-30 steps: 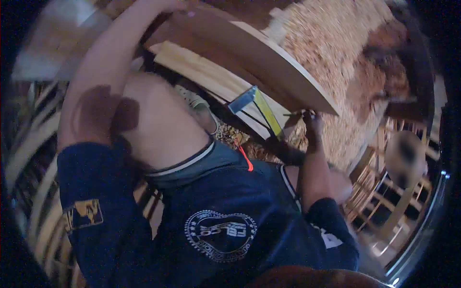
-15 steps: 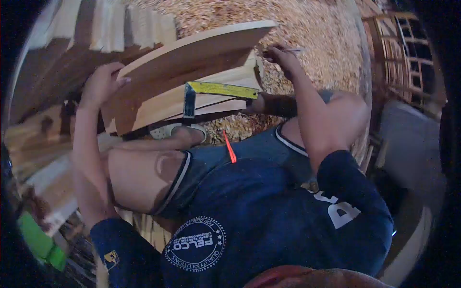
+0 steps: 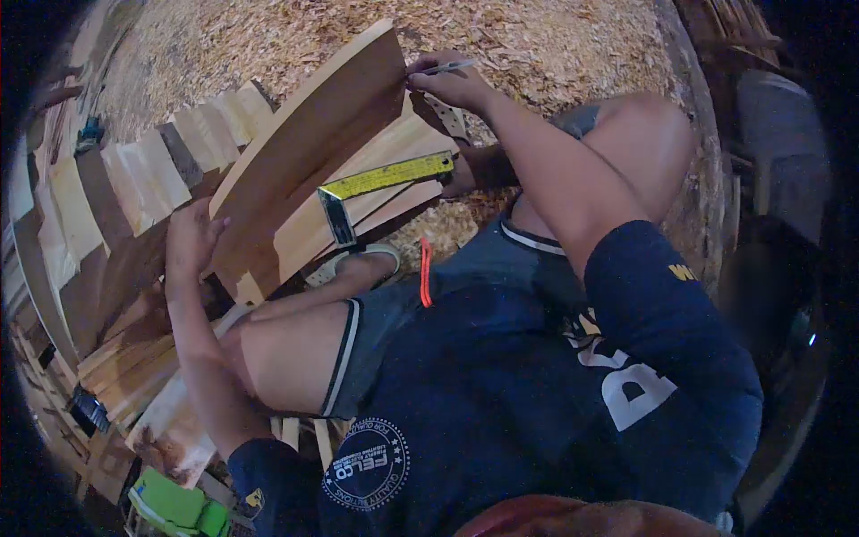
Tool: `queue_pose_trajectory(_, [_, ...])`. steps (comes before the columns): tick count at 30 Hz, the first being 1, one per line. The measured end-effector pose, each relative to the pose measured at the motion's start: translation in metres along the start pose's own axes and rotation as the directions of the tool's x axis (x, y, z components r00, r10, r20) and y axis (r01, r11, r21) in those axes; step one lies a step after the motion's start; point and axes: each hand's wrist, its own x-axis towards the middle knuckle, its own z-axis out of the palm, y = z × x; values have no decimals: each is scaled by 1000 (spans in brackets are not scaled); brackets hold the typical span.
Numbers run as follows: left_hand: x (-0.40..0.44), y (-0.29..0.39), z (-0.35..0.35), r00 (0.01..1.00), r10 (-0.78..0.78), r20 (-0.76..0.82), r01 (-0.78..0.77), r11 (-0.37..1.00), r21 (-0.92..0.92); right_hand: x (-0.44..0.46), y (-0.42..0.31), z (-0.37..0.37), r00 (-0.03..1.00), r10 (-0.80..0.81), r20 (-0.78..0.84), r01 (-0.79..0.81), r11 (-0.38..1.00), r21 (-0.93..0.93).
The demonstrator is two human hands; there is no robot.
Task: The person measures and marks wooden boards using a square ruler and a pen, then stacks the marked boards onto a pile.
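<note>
A wide wooden board [image 3: 309,143] with a curved top edge stands tilted on its long side before me. Its near left end is in the grip of my left hand [image 3: 192,237], thumb on the face. My right hand [image 3: 450,85] is at the far right end, fingers pinched around a slim pale pencil [image 3: 445,66] and close against the board's end. On lighter planks [image 3: 371,166] below lies a try square [image 3: 389,176] with a yellow ruled blade and a dark stock. Whether my right fingertips touch the board is hard to tell.
Wood shavings [image 3: 537,45] cover the ground ahead. Stacked wooden pieces [image 3: 143,183] stand at the left. A bright green object [image 3: 174,506] lies at the lower left. An orange cord [image 3: 426,273] hangs at my waist, and a clog [image 3: 380,259] is on one foot.
The view has turned, so the board now slants more steeply and sits further left. Both hands remain at its two ends, with the pencil still in the right.
</note>
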Motion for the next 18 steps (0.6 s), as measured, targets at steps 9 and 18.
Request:
queue_pose_trajectory(9, [9,-18,8,1000,14,-2,-14,1000,1,5,8,3,994,-102,-30,99,992,-71])
queue_pose_trajectory(18, [4,1,-1,999,-47,19,48,999,-14,9,14,6,992,-114,-53,110,991,-71])
